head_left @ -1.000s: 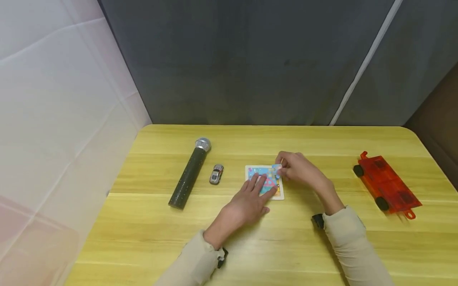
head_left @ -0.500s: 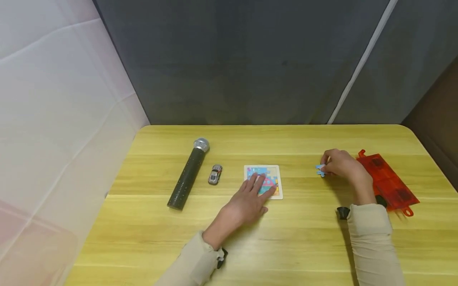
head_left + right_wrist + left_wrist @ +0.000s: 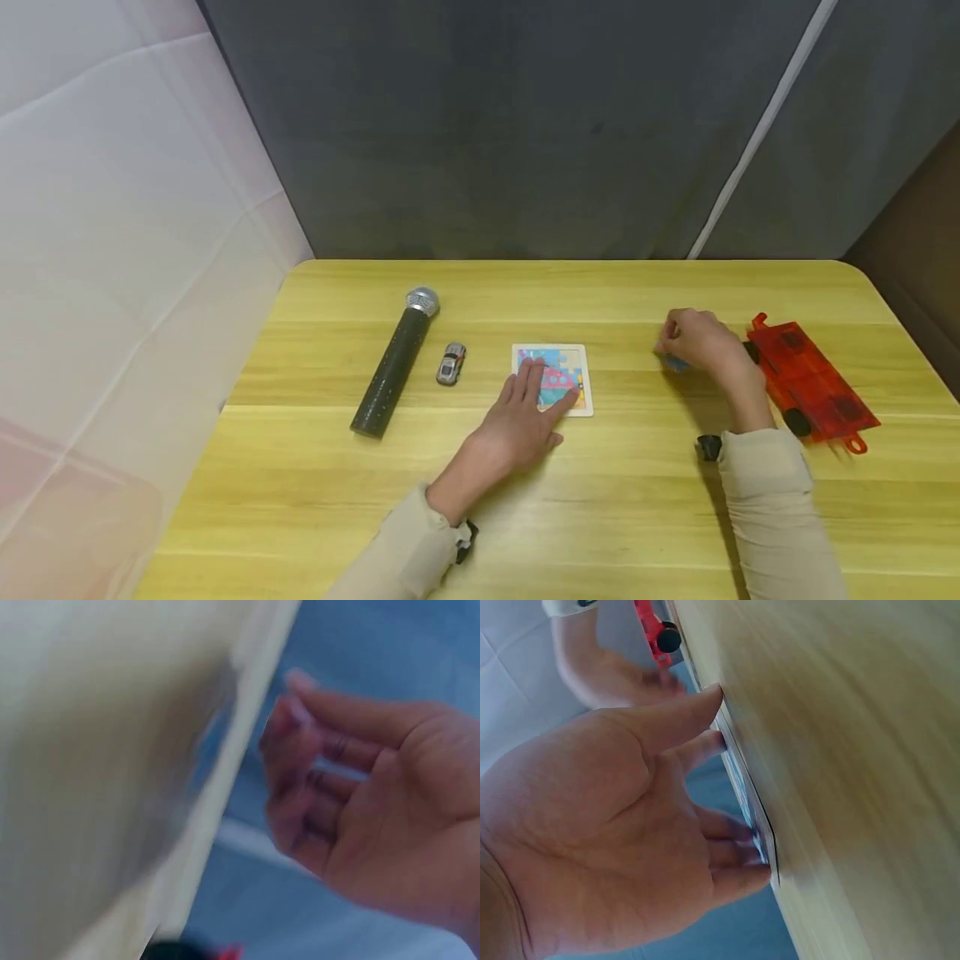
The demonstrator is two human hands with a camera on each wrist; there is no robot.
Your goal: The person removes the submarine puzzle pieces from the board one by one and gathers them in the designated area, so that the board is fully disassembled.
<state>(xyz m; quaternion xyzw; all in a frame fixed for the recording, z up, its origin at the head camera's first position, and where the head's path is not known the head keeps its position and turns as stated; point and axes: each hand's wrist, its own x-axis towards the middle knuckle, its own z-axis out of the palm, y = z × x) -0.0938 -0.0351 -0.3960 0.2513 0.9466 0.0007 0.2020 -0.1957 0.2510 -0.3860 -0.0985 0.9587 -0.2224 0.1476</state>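
Note:
My left hand (image 3: 517, 421) rests with spread fingers on a small picture jigsaw puzzle (image 3: 553, 357) in a white frame. Its fingertips press on the frame and the pieces, as the left wrist view also shows. At the puzzle's top right corner the pale backing is bare. Off to the right, a blue puzzle piece (image 3: 677, 363) lies on the table, partly hidden by my right hand (image 3: 703, 343). In the right wrist view that hand is raised off the piece (image 3: 210, 750), its fingers loosely curled and holding nothing.
A red toy trailer (image 3: 813, 383) with black wheels is just right of my right hand. Left of the puzzle lie a small silver toy car (image 3: 451, 364) and a dark microphone (image 3: 393, 371) with a silver head. A grey partition (image 3: 487, 133) stands behind the wooden table (image 3: 615, 517).
My right hand took the blue piece from the puzzle's top right corner, carried it right, set it on the table and let go. My left hand has stayed on the puzzle.

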